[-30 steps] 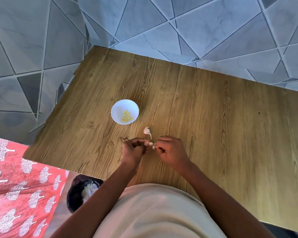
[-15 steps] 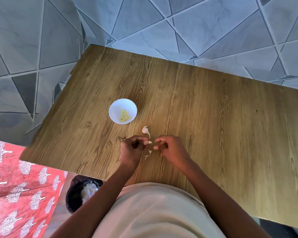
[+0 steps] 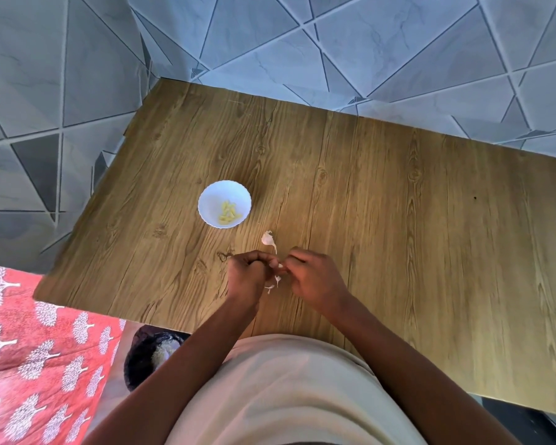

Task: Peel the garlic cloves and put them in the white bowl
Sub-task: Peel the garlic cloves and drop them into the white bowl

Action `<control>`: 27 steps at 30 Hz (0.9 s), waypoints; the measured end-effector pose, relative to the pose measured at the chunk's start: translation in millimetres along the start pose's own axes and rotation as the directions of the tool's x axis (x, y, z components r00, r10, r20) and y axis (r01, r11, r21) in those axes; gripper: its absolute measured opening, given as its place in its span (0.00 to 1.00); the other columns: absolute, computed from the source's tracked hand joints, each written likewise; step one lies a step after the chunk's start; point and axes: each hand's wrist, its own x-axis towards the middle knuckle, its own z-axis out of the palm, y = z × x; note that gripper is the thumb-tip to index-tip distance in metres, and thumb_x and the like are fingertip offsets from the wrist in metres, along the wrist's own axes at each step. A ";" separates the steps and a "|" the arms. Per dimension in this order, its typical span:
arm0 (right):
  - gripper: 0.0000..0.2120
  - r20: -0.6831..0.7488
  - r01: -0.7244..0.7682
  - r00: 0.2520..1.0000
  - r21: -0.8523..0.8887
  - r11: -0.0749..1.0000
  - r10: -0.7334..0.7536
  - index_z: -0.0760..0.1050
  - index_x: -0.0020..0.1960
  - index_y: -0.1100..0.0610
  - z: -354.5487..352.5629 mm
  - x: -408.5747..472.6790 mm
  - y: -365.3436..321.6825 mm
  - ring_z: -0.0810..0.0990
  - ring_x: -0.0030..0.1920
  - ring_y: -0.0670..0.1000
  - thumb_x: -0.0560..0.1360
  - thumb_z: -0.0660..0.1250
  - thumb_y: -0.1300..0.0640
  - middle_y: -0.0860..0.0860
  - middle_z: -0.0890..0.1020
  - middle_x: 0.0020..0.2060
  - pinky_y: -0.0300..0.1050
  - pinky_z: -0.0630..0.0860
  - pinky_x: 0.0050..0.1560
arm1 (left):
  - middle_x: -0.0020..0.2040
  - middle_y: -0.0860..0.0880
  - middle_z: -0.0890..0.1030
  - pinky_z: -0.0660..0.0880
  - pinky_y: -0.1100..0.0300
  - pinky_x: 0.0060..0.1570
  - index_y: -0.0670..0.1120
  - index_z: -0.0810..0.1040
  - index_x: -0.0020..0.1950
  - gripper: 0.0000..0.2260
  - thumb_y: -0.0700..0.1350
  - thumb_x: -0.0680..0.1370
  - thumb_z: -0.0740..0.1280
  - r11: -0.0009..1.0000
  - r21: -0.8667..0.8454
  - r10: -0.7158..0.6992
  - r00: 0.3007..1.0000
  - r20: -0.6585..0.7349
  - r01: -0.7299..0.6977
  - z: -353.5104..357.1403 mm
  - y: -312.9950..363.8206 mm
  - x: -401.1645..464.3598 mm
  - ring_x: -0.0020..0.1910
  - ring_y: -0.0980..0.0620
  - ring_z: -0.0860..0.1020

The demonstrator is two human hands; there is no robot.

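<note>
Since the earlier frame, two skin scraps point(image 3: 274, 283) have dropped onto the table point(image 3: 398, 220) under the hands, which have drawn close again. The left hand point(image 3: 247, 277) pinches a clove point(image 3: 280, 265) with curled fingers; the right hand point(image 3: 315, 277) picks at its tip. The clove is mostly hidden between the fingertips, so its long axis cannot be read. The bowl point(image 3: 224, 203), already holding peeled cloves point(image 3: 228, 212), sits toward the far-left corner from the hands, nearer the left hand. Another clove point(image 3: 268, 239) lies just beyond them. A dark bin point(image 3: 151, 351) sits below the near edge.
</note>
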 end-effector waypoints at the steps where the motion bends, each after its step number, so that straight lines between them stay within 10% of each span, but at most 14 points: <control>1: 0.08 -0.021 -0.074 0.997 0.092 0.993 0.077 0.83 0.43 0.61 -0.3 0.8 -0.6 0.78 0.32 0.49 0.66 0.78 0.67 0.52 0.81 0.36 0.38 0.68 0.34 | 0.36 0.39 0.84 0.79 0.56 0.36 0.32 0.82 0.41 0.11 0.23 0.72 0.61 1.000 -0.009 0.011 1.000 0.012 -0.011 -1.1 -1.1 0.5 0.33 0.50 0.83; 3: 0.02 0.036 -0.346 0.932 0.396 0.850 0.362 0.85 0.43 0.60 -1.7 2.9 -6.5 0.77 0.32 0.44 0.73 0.75 0.65 0.48 0.82 0.34 0.38 0.71 0.34 | 0.38 0.39 0.85 0.82 0.52 0.41 0.34 0.84 0.43 0.09 0.24 0.73 0.67 0.997 0.003 0.080 0.996 0.027 -0.080 -3.5 -4.0 0.1 0.37 0.49 0.84; 5: 0.06 0.254 -0.593 0.757 0.653 0.470 0.602 0.84 0.42 0.62 -1.8 5.3 -11.9 0.74 0.27 0.44 0.77 0.73 0.64 0.49 0.80 0.28 0.40 0.70 0.30 | 0.39 0.41 0.86 0.83 0.55 0.44 0.36 0.85 0.44 0.08 0.26 0.74 0.70 0.983 0.029 0.179 0.983 0.038 -0.180 -4.4 -4.8 -2.1 0.39 0.48 0.85; 8: 0.09 0.593 -0.687 0.503 0.716 -0.125 0.629 0.83 0.41 0.63 -6.5 7.5 -14.4 0.70 0.25 0.49 0.79 0.69 0.64 0.54 0.78 0.28 0.40 0.65 0.27 | 0.39 0.48 0.87 0.81 0.60 0.43 0.39 0.85 0.44 0.09 0.27 0.75 0.70 0.935 0.119 0.329 0.942 0.061 -0.334 -3.0 -2.5 -3.7 0.40 0.50 0.85; 10: 0.08 0.700 -0.691 0.445 0.665 -0.283 0.559 0.83 0.42 0.62 -8.9 7.4 -13.7 0.71 0.26 0.48 0.79 0.69 0.63 0.54 0.79 0.29 0.40 0.66 0.27 | 0.39 0.50 0.87 0.81 0.61 0.43 0.40 0.85 0.44 0.11 0.26 0.75 0.69 0.910 0.170 0.370 0.926 0.069 -0.377 -2.0 -2.8 -2.8 0.40 0.51 0.85; 12: 0.04 0.545 -0.693 0.567 0.721 0.000 0.618 0.85 0.45 0.62 -4.6 4.4 -9.6 0.75 0.27 0.47 0.78 0.72 0.64 0.51 0.82 0.30 0.40 0.71 0.29 | 0.38 0.49 0.86 0.81 0.62 0.40 0.41 0.85 0.43 0.12 0.26 0.74 0.69 0.935 0.182 0.305 0.952 0.022 -0.304 -1.2 -2.4 -1.9 0.39 0.51 0.85; 15: 0.06 0.004 -0.299 0.944 0.432 0.851 0.330 0.86 0.45 0.59 3.2 -1.8 3.0 0.77 0.32 0.43 0.73 0.74 0.68 0.47 0.82 0.34 0.34 0.71 0.35 | 0.36 0.42 0.85 0.79 0.62 0.34 0.36 0.84 0.41 0.11 0.24 0.72 0.64 0.986 0.106 0.133 0.990 -0.036 -0.129 3.6 0.8 -2.9 0.34 0.52 0.84; 17: 0.08 -0.049 -0.032 0.998 0.186 0.982 0.042 0.84 0.45 0.61 5.8 -5.4 8.0 0.76 0.33 0.47 0.68 0.74 0.70 0.51 0.81 0.37 0.36 0.69 0.34 | 0.33 0.40 0.83 0.77 0.58 0.32 0.32 0.82 0.39 0.13 0.23 0.71 0.59 1.000 -0.005 0.003 0.999 -0.047 -0.004 5.7 2.5 -1.3 0.30 0.51 0.82; 21: 0.08 -0.042 0.090 0.995 0.032 0.995 -0.089 0.82 0.43 0.61 10.1 -11.7 9.6 0.77 0.33 0.51 0.67 0.75 0.70 0.53 0.79 0.37 0.42 0.74 0.31 | 0.30 0.43 0.82 0.76 0.54 0.34 0.33 0.82 0.37 0.13 0.24 0.71 0.58 0.997 -0.033 -0.070 0.997 -0.043 0.068 3.8 0.6 1.5 0.28 0.51 0.79; 24: 0.06 -0.052 -0.204 0.970 0.346 0.916 0.236 0.84 0.44 0.60 13.0 -11.0 6.0 0.78 0.33 0.43 0.71 0.75 0.69 0.48 0.82 0.36 0.34 0.73 0.36 | 0.33 0.42 0.84 0.79 0.54 0.35 0.34 0.84 0.41 0.10 0.24 0.73 0.64 1.000 0.013 0.011 0.999 -0.032 -0.011 1.6 -0.4 -1.8 0.31 0.49 0.82; 27: 0.01 0.309 -0.589 0.716 0.750 0.303 0.626 0.85 0.45 0.63 8.4 -4.1 -1.7 0.79 0.28 0.48 0.75 0.75 0.65 0.52 0.83 0.32 0.41 0.74 0.31 | 0.38 0.44 0.86 0.82 0.59 0.39 0.39 0.85 0.46 0.07 0.28 0.75 0.71 0.979 0.084 0.186 0.982 0.019 -0.187 -1.2 -2.2 -4.0 0.38 0.48 0.85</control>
